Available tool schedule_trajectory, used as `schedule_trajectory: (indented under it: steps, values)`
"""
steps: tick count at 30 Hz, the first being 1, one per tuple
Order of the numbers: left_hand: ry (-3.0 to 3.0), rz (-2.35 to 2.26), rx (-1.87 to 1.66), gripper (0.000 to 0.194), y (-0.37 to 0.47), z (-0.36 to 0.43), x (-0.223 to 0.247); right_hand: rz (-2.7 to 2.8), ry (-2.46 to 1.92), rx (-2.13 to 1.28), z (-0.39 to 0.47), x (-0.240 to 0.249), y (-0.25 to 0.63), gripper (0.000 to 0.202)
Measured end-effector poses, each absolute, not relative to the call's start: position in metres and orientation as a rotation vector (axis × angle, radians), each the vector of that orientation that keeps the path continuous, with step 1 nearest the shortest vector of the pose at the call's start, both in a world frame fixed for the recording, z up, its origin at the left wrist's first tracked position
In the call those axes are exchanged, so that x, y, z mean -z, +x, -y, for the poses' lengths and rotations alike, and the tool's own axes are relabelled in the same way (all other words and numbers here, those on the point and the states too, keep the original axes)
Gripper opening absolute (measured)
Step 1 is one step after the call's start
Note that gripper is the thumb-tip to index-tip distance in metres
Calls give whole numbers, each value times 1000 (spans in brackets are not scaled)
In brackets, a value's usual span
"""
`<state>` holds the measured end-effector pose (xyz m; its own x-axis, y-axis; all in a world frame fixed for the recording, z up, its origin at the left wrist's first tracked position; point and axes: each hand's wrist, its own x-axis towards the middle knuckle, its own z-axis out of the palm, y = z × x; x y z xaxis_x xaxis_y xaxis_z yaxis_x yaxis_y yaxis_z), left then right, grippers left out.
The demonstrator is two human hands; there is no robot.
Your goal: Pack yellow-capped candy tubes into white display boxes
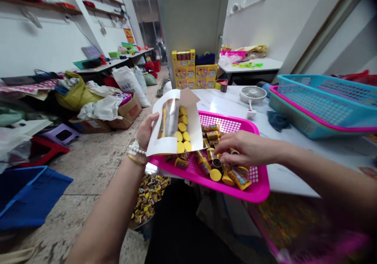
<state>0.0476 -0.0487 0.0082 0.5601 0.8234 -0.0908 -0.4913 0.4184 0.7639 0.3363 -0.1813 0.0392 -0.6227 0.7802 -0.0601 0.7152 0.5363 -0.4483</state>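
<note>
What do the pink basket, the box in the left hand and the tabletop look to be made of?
Pink basket: probably molded plastic, glossy, with perforated walls.
Box: seemingly thin card, matte white inside, with folded flaps; its shiny see-through window suggests plastic film.
Tabletop: smooth, white, grey-veined; marble or marble-look laminate, I can't tell which.

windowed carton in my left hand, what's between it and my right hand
Small yellow-wrapped tubs, loose in the pink basket, lie between the windowed carton and your right hand; the head view shows this.
</note>
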Motion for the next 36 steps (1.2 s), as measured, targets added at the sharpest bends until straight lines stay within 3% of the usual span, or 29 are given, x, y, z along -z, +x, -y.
schedule_trajectory:
  steps: [5,8,13,18,23,24,28,33,36]
  values:
    - [760,-482,-857,50,48,53,-9,2828,-1341,-1093,190,-52,333,23]
    - [760,-452,-864,50,49,53,-11,2805,-1316,-1138,192,-51,329,27]
    - [788,-446,-840,51,45,49,-9,2412,-1385,-1005,175,-61,333,36]
    - [780,-469,-834,48,43,48,-6,2691,-1639,-576,156,-47,337,16]
    - [756,-457,-847,48,45,49,-8,2545,-1752,-615,161,-17,332,62]
    - [753,-446,-851,49,46,49,-8,2503,-1779,-592,164,-13,335,64]
    - [753,-427,-844,50,47,48,-7,2634,-1649,-594,181,-7,353,46]
    - [759,-464,-860,48,45,46,-6,2706,-1522,-571,185,-11,363,42]
    - [754,-492,-810,47,45,47,-7,2427,-1446,-503,169,-31,354,37]
